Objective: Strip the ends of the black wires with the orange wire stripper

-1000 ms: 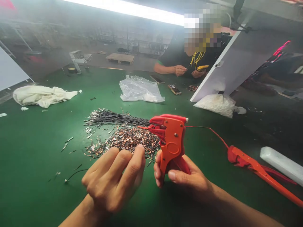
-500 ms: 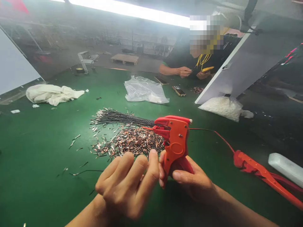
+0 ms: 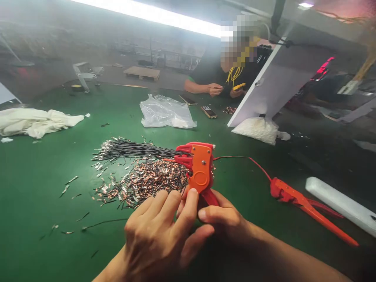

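My right hand is wrapped round the handles of an orange and red wire stripper, held upright with its jaws facing left. My left hand is just left of it, with its index fingertip at the stripper's lower body and its thumb stretched apart from the fingers. I see nothing held in it, though the far side of its fingers is hidden. Behind the jaws lies a bundle of black wires with bright ends. A heap of short copper and black wire scraps sits below the bundle.
A second orange wire stripper lies at right beside a white bar. Further back are a clear plastic bag, a phone, a white bag by a panel and a cream cloth. Another person works across the table.
The view has swung right, so the scene sits further left. My left hand has come closer to the stripper, and its thumb now shows, spread outward. My right hand keeps its hold.
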`<act>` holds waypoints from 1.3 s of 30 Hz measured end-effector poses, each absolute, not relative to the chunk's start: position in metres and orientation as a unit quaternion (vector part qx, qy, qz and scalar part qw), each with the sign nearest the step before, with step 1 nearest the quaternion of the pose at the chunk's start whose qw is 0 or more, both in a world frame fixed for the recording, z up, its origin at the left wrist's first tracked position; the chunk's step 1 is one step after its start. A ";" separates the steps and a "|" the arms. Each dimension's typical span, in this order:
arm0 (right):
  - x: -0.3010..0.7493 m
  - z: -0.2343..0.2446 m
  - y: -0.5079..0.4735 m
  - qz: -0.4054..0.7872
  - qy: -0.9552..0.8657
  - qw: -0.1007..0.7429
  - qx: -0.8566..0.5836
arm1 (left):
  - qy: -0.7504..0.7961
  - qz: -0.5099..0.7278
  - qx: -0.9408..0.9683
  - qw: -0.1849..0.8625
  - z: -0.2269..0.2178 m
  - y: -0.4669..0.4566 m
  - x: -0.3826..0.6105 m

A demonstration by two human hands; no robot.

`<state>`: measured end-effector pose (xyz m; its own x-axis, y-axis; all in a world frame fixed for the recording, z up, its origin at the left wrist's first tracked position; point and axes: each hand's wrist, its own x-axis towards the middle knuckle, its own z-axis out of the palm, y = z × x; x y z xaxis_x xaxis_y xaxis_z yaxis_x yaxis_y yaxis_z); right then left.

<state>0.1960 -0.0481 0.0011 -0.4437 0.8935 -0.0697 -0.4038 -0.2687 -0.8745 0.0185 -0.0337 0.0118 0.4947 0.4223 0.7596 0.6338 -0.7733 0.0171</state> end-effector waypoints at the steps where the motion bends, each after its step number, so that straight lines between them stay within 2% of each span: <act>1: 0.196 0.003 -0.047 0.740 -0.418 0.437 -0.294 | -0.309 -0.383 -0.862 0.123 0.011 -0.036 0.021; 6: 0.195 0.010 -0.044 0.728 -0.408 0.440 -0.331 | -0.334 -0.330 -0.877 0.108 0.005 -0.037 0.027; 15: 0.201 0.009 -0.040 0.727 -0.434 0.404 -0.345 | -0.369 -0.337 -0.863 0.071 -0.004 -0.034 0.027; 19: 0.206 0.011 -0.040 0.745 -0.453 0.377 -0.314 | -0.360 -0.355 -0.861 0.061 -0.007 -0.034 0.026; 24: 0.210 0.009 -0.044 0.763 -0.433 0.394 -0.273 | -0.371 -0.433 -0.821 0.030 -0.009 -0.027 0.022; 32: 0.206 0.008 -0.049 0.754 -0.423 0.415 -0.283 | -0.386 -0.409 -0.825 0.045 0.000 -0.024 0.018; 39: 0.204 0.014 -0.054 0.763 -0.436 0.390 -0.274 | -0.386 -0.438 -0.807 0.094 0.008 -0.021 0.010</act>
